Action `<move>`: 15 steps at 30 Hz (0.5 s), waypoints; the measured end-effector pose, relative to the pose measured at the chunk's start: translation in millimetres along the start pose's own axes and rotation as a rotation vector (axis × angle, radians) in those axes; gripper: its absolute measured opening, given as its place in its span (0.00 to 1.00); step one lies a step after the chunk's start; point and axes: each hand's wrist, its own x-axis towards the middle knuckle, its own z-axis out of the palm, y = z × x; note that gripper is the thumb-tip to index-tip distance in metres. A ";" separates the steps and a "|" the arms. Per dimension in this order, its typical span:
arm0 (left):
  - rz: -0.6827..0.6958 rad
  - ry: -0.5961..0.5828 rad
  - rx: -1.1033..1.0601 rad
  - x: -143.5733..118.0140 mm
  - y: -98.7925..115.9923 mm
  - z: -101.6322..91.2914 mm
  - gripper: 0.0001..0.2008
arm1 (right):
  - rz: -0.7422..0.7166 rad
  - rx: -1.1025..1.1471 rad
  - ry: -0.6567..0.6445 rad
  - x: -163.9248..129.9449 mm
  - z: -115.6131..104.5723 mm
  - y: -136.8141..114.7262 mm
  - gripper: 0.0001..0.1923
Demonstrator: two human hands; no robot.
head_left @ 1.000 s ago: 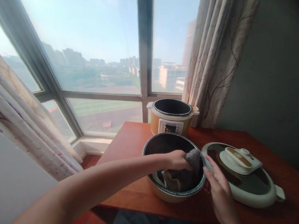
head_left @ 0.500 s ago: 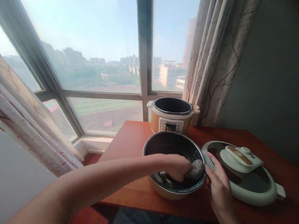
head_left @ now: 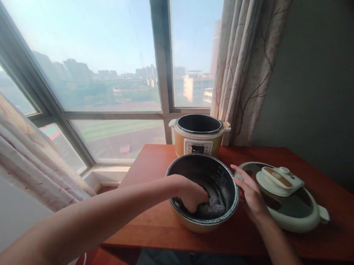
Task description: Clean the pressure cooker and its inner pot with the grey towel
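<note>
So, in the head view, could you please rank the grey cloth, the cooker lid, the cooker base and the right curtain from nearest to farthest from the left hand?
1. Grey cloth: under the left hand, inside the inner pot.
2. Cooker lid: right, flat on the table.
3. Cooker base: behind the pot, by the window.
4. Right curtain: back right, hanging.
Lid and base are nearly level.

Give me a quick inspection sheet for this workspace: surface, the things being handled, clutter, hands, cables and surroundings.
Surface: red-brown wooden table, by a window.
Things in hand: inner pot near the front edge; grey cloth inside it.
Clutter: cooker base behind the pot, open; cooker lid lying flat to its right.
Hands: left hand inside the pot, pressing the cloth; right hand against the pot's outer right side.
Cables: a pale cord below the table, lower left.
Surroundings: window, patterned curtains, grey wall.
</note>
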 end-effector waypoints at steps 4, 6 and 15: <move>0.064 -0.088 0.162 -5.6 8.1 -0.9 0.15 | -0.027 -0.048 0.075 -22.7 -5.6 8.8 0.38; 0.025 -0.068 0.175 -6.8 16.1 -0.6 0.15 | -0.014 -0.068 0.084 -42.7 -5.9 16.7 0.40; -0.294 0.212 -0.349 11.7 39.2 11.3 0.11 | -0.080 -0.028 0.190 -71.9 14.0 28.9 0.41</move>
